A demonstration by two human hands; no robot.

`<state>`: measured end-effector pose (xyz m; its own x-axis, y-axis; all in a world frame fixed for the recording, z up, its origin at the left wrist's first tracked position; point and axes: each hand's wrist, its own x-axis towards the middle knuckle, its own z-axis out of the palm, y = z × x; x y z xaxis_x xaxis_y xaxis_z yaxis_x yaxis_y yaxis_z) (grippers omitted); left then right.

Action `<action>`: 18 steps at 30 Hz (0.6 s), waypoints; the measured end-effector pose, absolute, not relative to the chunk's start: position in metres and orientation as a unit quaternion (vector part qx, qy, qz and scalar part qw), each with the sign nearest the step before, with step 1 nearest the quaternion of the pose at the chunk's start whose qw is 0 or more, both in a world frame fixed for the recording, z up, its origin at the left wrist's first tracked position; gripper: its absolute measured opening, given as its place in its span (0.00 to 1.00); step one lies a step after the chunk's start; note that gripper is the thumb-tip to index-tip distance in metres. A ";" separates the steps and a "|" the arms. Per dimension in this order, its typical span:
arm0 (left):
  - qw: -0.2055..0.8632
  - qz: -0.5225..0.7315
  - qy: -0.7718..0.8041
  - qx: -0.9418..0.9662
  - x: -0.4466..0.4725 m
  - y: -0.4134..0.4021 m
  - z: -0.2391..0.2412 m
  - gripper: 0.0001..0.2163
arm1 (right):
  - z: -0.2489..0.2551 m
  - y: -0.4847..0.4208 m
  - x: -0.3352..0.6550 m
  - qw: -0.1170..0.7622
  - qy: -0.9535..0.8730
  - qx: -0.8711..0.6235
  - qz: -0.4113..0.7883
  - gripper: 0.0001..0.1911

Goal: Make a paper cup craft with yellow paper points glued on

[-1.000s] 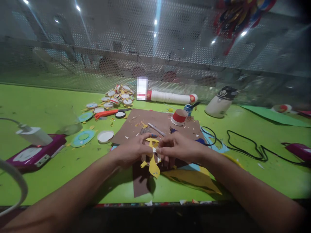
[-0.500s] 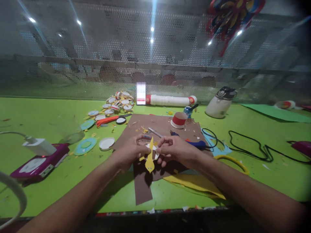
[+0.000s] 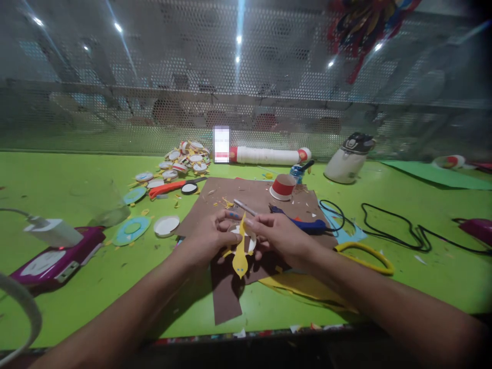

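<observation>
A yellow paper cutout (image 3: 240,261), with a rounded head, blue dot eyes and a long pointed tail, lies across a white paper cup base (image 3: 252,243) with small yellow legs. My left hand (image 3: 210,234) is closed on the cup base from the left, its thumb by the cutout's middle. From the other side my right hand (image 3: 282,237) pinches near the cutout's pointed upper end, the lower fingers behind the cup base. Both are held just above brown paper (image 3: 226,302). A pen (image 3: 244,206) lies behind the fingers.
Behind my right hand are a blue-handled tool (image 3: 313,226) with a black cord and a red-and-white paper cup (image 3: 283,187). Yellow scissor handles (image 3: 365,258) lie right, an orange cutter (image 3: 167,189) left. A power strip (image 3: 57,259) stands left; finished paper turtles (image 3: 188,159) are piled behind.
My right fingers have moved up to the pointed end of the yellow cutout. The cutout has shifted slightly right and its head hangs a little lower. My left hand keeps its hold.
</observation>
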<state>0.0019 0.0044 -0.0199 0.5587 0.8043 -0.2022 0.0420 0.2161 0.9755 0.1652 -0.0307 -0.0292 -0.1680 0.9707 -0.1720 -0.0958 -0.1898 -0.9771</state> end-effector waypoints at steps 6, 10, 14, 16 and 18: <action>0.715 0.309 0.340 0.528 0.000 0.005 -0.020 0.24 | -0.031 -0.030 0.169 0.453 -0.429 -0.416 0.661 0.14; 0.733 0.328 0.295 0.517 0.001 0.001 -0.020 0.24 | -0.028 -0.031 0.171 0.449 -0.416 -0.375 0.696 0.10; 0.734 0.346 0.282 0.512 0.002 -0.003 -0.017 0.24 | -0.025 -0.034 0.169 0.440 -0.413 -0.347 0.718 0.08; 0.736 0.347 0.281 0.509 0.003 -0.003 -0.017 0.24 | -0.026 -0.035 0.167 0.435 -0.415 -0.341 0.722 0.08; 0.740 0.345 0.286 0.502 0.003 -0.001 -0.017 0.24 | -0.028 -0.034 0.167 0.435 -0.420 -0.343 0.719 0.08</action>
